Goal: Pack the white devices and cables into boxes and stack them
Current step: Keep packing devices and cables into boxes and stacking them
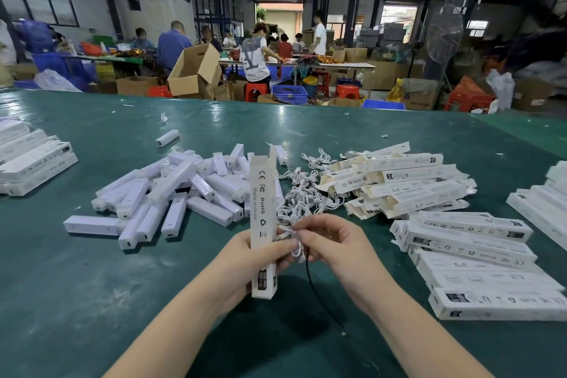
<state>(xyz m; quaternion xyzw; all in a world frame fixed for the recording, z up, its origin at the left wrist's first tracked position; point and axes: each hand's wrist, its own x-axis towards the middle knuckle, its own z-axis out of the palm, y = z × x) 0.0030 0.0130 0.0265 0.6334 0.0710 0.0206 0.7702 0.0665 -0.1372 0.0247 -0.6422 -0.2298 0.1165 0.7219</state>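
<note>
My left hand [245,258] grips a long white box [262,224] upright, its top flap open, printed side facing me. My right hand [328,242] pinches a small coiled white cable [291,239] right beside the box, at about its middle. A heap of white devices [171,193] lies on the green table [92,301] to the left. A tangle of white cables [303,193] sits behind my hands. Flat unfolded boxes [399,181] are piled at the right, and closed boxes [472,258] are stacked at the near right.
More closed boxes are stacked at the far left [30,159] and at the right edge [546,202]. A thin black cord [319,294] runs across the table below my hands. Several people work at tables among cardboard cartons [196,70] in the background.
</note>
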